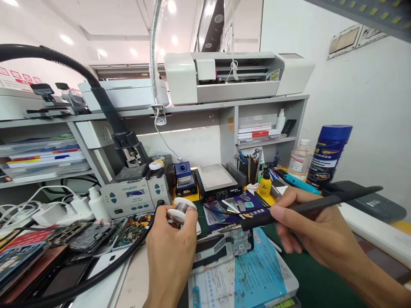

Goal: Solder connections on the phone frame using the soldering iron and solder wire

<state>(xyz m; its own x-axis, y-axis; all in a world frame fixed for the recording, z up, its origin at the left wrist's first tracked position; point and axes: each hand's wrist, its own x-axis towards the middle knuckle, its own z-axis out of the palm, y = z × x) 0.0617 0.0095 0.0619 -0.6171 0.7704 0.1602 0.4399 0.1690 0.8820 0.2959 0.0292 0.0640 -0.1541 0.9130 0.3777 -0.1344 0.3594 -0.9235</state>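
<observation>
Left hand [171, 250]: fingers curled, thumb and fingertips pinching a spool [182, 210] of wire by its white rims.
Right hand [316, 226]: half curled, thumb and forefinger gripping the black handle of a soldering iron [303, 209], the lower fingers loosely bent.
Spool: in the left hand, above and left of the phone part.
Soldering iron: slanting from the right hand down toward the left hand; its thin end reaches over the phone part's far edge, contact unclear.
Phone part [220, 250]: between the hands, just right of the left one, lying on a blue-and-white box [257, 273].
Box: on the green surface [324, 278].
Yellow bottle [265, 185]: beyond the right hand.
</observation>
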